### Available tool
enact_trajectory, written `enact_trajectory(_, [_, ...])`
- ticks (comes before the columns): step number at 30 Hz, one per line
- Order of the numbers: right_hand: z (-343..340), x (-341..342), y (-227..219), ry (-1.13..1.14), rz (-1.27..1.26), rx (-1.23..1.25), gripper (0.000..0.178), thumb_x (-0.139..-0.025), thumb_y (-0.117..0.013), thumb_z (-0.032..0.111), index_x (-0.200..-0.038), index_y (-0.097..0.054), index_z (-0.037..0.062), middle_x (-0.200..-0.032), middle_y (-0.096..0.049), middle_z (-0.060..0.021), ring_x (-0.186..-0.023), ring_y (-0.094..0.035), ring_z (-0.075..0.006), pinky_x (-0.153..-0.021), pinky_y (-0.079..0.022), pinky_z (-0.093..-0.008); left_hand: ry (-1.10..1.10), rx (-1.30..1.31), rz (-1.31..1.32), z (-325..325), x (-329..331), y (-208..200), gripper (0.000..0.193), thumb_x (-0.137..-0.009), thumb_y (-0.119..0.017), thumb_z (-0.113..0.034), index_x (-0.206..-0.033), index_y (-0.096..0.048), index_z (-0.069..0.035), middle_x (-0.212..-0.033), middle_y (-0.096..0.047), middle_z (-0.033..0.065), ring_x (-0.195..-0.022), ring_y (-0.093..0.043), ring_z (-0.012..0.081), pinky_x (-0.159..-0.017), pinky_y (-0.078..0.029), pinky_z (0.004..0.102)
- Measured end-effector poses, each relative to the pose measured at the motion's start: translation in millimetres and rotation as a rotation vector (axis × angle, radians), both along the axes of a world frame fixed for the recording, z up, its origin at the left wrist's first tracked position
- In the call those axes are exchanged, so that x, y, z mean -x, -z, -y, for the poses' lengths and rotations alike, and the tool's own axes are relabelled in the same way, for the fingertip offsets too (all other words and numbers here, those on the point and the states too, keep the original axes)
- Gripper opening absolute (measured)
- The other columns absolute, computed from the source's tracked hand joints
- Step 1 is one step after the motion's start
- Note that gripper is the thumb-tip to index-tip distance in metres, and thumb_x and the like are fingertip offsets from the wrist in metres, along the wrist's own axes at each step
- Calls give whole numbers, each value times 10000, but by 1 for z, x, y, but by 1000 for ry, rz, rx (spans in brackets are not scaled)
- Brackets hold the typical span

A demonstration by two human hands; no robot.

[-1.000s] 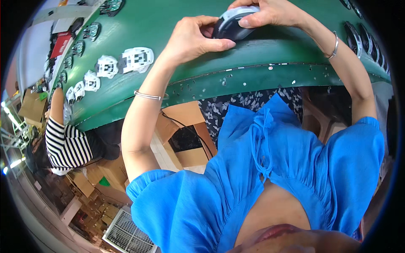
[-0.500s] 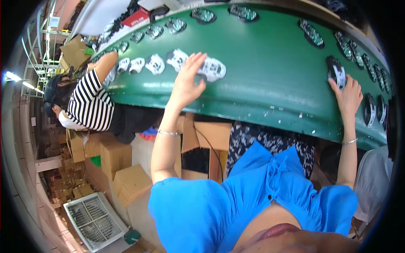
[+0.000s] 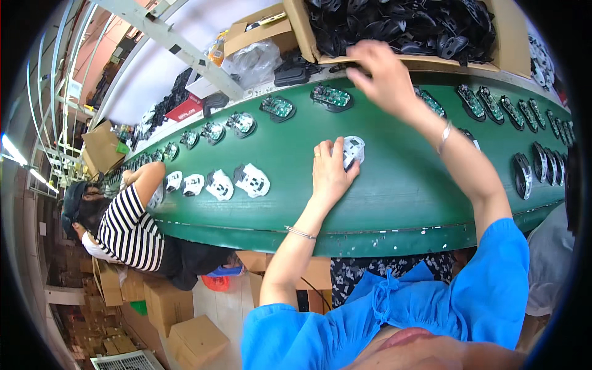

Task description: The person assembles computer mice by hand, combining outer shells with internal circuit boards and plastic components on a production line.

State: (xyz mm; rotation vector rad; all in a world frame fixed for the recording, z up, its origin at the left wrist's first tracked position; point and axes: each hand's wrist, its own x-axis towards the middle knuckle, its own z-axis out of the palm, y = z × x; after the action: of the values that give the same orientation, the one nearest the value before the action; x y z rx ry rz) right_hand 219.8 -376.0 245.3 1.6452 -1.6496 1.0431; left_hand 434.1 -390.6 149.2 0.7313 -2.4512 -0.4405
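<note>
My left hand [image 3: 331, 172] is closed over a white mouse shell [image 3: 354, 148] on the green belt [image 3: 394, 185]. Its fingers curl round the shell's left side and hide part of it. Farther out and to the right, my right hand [image 3: 385, 77] is raised over the belt's far edge, slightly blurred, fingers apart and nothing visible in them. Just beyond it stands a cardboard box [image 3: 302, 31] heaped with black plastic parts [image 3: 401, 28]. A black mouse base with a green circuit board [image 3: 331, 97] lies left of my right hand; another board [image 3: 431, 102] is partly behind my forearm.
White shells [image 3: 251, 180] line the belt's left side, with several circuit-board bases beyond them. Dark mouse pieces [image 3: 523, 176] lie at the right. A person in a striped top [image 3: 131, 216] sits at the left. An open carton [image 3: 259, 37] stands at the back.
The view has tilted up, showing the box of black parts. My left hand has closed on a white shell, now farther right on the belt. My right hand has left a dark mouse and risen toward the box.
</note>
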Motion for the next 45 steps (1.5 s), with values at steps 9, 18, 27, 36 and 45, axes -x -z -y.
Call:
enact_trajectory(9, [135,52,-5,497,387,-656,907,-601,-716,578,-1397,-396,282,-1325,-310,-302,-1240,-321,-488,-943,-421,-531,104,-70,-50,-2,-6,0,654,-712,-745,-156,-1288,-455,-48,-1140,-457,188,-1057,-456,361,-865,-464,429])
enact_trajectory(18, [136,105,-21,410,-97,-488,447,-858,-587,356,-1095,-596,-23,-1136,-575,-223,-1046,-563,-364,-903,-449,-415,147,-58,-137,3,-6,5,673,-674,-748,-169,-1265,-456,-32,-1102,-457,199,-1036,-469,374,-835,-480,431])
enact_trajectory(27, [128,-20,-57,-287,305,-410,411,-837,-650,341,-1040,-649,-16,-906,-679,-150,-819,-651,-200,-737,-485,-290,88,-7,-132,2,-15,8,658,-646,-756,-154,-1220,-466,-17,-1060,-458,193,-1019,-475,369,-828,-476,431])
enact_trajectory(36, [214,-182,29,-385,475,-810,353,-759,-568,265,-947,-670,-16,-968,-655,-248,-936,-636,-370,-880,-475,-400,283,-64,-218,9,-8,15,564,-664,-733,-143,-1171,-513,-30,-1188,-456,221,-1117,-444,417,-917,-435,461])
enact_trajectory(45, [45,-72,54,-265,950,-868,331,-802,-714,195,-1085,-662,33,-873,-668,-55,-665,-579,-83,-626,-477,-217,263,-38,-63,-1,-20,-8,589,-666,-737,-168,-1179,-483,-31,-1066,-486,194,-986,-500,368,-844,-458,429])
